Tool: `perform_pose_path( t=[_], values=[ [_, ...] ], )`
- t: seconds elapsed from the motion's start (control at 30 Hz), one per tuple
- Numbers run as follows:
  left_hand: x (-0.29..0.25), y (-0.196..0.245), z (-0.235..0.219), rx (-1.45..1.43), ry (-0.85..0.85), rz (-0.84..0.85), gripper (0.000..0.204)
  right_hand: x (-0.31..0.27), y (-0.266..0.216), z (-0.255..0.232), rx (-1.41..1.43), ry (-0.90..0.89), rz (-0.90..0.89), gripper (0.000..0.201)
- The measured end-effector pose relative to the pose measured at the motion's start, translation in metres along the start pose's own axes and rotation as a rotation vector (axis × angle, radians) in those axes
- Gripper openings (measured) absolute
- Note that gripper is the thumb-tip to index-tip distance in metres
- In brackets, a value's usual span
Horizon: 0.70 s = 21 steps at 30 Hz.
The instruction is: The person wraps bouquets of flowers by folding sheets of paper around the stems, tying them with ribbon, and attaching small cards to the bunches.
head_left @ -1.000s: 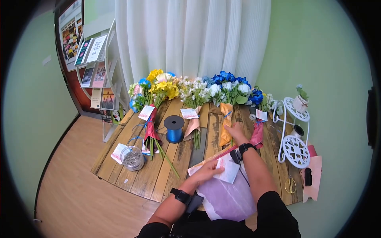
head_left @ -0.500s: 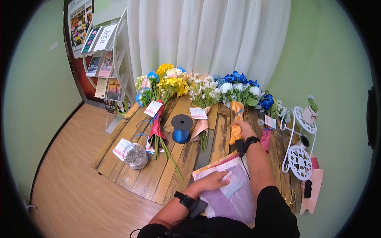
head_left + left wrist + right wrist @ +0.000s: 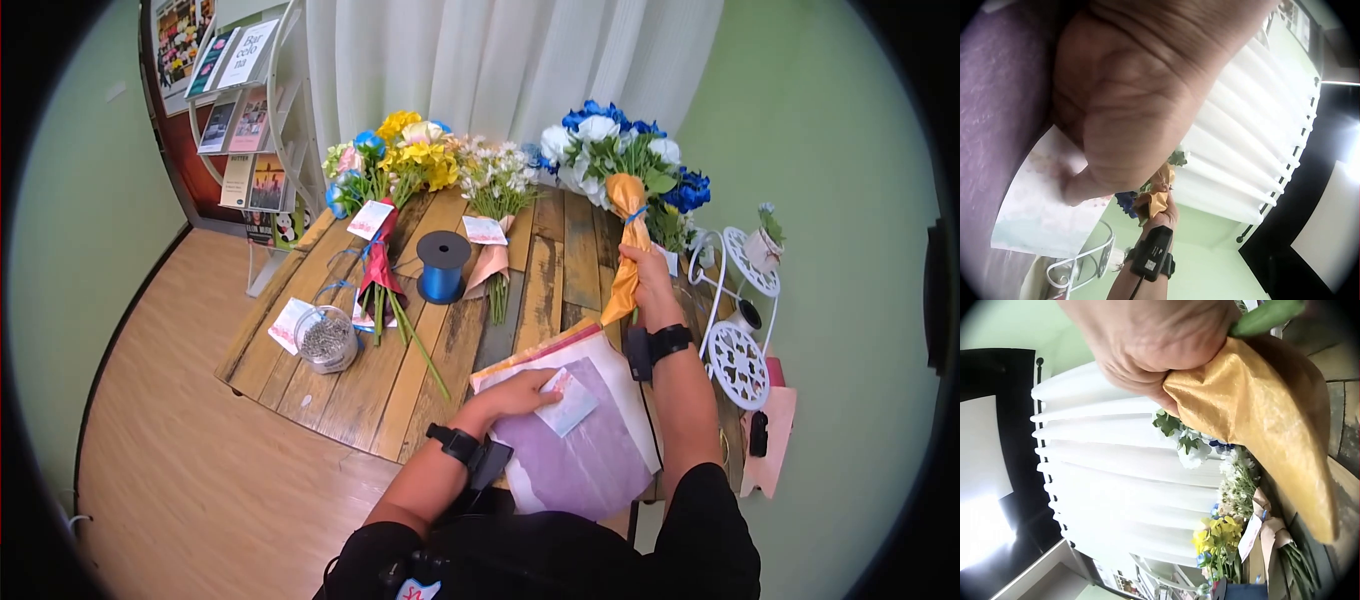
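My right hand (image 3: pixel 648 278) grips the orange wrapping (image 3: pixel 622 240) of a bouquet with blue and white flowers (image 3: pixel 610 140), tilted above the table's right side. In the right wrist view the same hand (image 3: pixel 1160 337) curls round the crinkled orange wrapping (image 3: pixel 1260 406), a green stem beside it. My left hand (image 3: pixel 520 392) holds a small printed card (image 3: pixel 568 402) by its edge, over a stack of purple and white wrapping sheets (image 3: pixel 590 455). The left wrist view shows the thumb of the left hand (image 3: pixel 1122 112) on the card (image 3: pixel 1041 206).
Red-wrapped (image 3: pixel 376 268) and pink-wrapped (image 3: pixel 490 270) bouquets lie on the wooden table (image 3: pixel 400 420), a blue ribbon spool (image 3: pixel 442 268) between them. A clear jar (image 3: pixel 328 340) stands at the left and a white metal stand (image 3: pixel 738 365) at the right. Behind hangs a white curtain (image 3: pixel 500 70).
My right hand has lifted the orange-wrapped bouquet off the table, up and to the right. My left hand stays with the card over the wrapping sheets.
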<state>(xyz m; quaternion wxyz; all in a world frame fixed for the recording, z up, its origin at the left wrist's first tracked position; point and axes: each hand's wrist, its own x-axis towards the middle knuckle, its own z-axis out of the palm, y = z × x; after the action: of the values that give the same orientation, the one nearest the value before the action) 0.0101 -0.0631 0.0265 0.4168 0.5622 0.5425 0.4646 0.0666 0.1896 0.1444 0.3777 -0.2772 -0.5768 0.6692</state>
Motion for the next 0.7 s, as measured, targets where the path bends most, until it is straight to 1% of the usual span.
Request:
perform_pose_path(
  t=[0.03,0.07,0.13,0.17,0.23,0.27,0.3,0.37,0.4,0.43,0.5,0.53,0.63,0.7],
  values=[
    [0.001,-0.004,0.0,-0.004,0.004,0.008,0.036,-0.012,-0.005,-0.003,-0.009,-0.009,-0.047,0.015],
    [0.002,-0.006,-0.001,-0.005,-0.007,0.003,0.036,-0.027,-0.011,-0.005,0.0,-0.026,-0.059,0.016],
    [0.005,-0.011,-0.002,0.064,0.017,-0.015,0.028,-0.065,-0.019,-0.005,0.029,-0.009,-0.061,0.017],
    [0.007,-0.017,0.0,0.063,0.008,-0.018,0.028,-0.086,-0.022,-0.005,0.056,-0.005,-0.068,0.019],
    [0.012,-0.029,0.002,-0.279,0.151,0.061,0.027,-0.124,-0.015,-0.014,0.004,0.021,-0.029,0.021],
    [0.009,-0.018,0.002,-0.417,0.17,0.021,0.026,-0.143,-0.009,-0.019,-0.02,0.03,-0.019,0.02],
    [0.007,-0.011,0.001,-0.416,0.166,0.014,0.026,-0.165,-0.004,-0.022,-0.001,0.039,-0.024,0.02],
    [0.004,-0.002,-0.001,-0.748,0.271,-0.096,0.025,-0.202,0.006,-0.021,0.024,0.054,-0.026,0.02],
    [0.003,0.0,-0.001,-0.796,0.33,-0.106,0.024,-0.217,0.011,-0.022,0.023,0.076,0.011,0.02],
    [0.003,0.001,-0.002,-0.793,0.325,-0.115,0.024,-0.23,0.017,-0.022,0.023,0.098,0.047,0.02],
    [0.003,0.005,-0.003,-0.957,0.495,0.038,0.023,-0.247,0.036,-0.019,0.062,0.087,0.044,0.021],
    [0.004,-0.001,-0.007,-0.985,0.562,0.13,0.023,-0.253,0.046,-0.017,0.098,0.068,0.036,0.021],
    [-0.003,0.008,-0.02,-1.027,0.772,0.351,0.027,-0.266,0.069,-0.012,0.078,0.074,0.074,0.022],
    [-0.01,0.018,-0.025,-1.06,0.804,0.387,0.03,-0.271,0.081,-0.011,0.106,0.078,0.084,0.023]
  ],
)
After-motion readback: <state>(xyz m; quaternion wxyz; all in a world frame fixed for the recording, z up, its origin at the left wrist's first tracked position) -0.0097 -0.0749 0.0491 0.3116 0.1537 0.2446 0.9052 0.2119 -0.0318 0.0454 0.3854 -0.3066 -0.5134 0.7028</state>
